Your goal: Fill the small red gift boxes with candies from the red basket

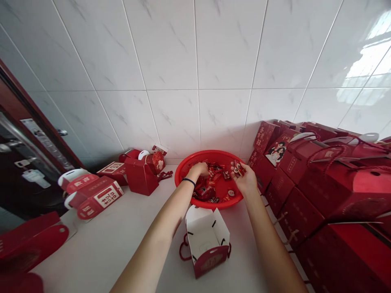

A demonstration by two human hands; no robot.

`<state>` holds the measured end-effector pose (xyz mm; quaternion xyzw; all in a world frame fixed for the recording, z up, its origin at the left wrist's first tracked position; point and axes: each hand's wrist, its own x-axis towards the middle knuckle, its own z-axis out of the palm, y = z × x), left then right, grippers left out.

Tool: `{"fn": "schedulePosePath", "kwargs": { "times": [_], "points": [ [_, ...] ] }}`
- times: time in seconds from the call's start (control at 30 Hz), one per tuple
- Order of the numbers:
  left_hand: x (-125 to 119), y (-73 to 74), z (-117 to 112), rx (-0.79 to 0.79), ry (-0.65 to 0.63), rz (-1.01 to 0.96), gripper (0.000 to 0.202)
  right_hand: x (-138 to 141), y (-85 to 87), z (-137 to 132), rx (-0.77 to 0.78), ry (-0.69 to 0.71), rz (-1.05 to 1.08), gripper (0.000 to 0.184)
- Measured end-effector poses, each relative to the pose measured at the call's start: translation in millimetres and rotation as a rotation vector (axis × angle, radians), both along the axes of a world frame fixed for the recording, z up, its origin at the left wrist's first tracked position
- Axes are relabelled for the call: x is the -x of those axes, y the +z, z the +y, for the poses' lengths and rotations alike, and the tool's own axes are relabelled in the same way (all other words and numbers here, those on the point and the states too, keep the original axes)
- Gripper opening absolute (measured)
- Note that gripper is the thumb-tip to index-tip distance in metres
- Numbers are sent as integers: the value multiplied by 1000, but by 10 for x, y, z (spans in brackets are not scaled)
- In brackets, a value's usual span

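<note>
Right hand, loosely curled, holds red-wrapped candies by the rim of the round red plastic basket; left hand dips inside, grip hidden; open red-and-white cardboard box in front

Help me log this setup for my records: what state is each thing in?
Red basket: holding loose wrapped pieces.
Left hand: in the basket, grip unclear.
Right hand: holding wrapped pieces.
Front box: upright, open-topped.
Boxes at right: stacked.
Boxes at left: scattered, some tipped.
Keys: hanging.

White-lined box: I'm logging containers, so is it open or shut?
Open: the white-lined box is uncovered on top, so its inside shows.
</note>
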<state>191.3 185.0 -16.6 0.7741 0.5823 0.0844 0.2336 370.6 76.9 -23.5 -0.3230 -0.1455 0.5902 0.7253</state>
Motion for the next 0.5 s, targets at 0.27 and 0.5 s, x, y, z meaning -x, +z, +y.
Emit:
{"fn": "schedulePosePath", "kwargs": {
  "times": [0.27,0.5],
  "points": [
    [-50,72,-82,-21,99,93,10,18,4,-23,-13,8,-21,8],
    [-84,29,-88,-53,45,77,12,12,-16,-6,-25,-1,-23,7]
  ]
}}
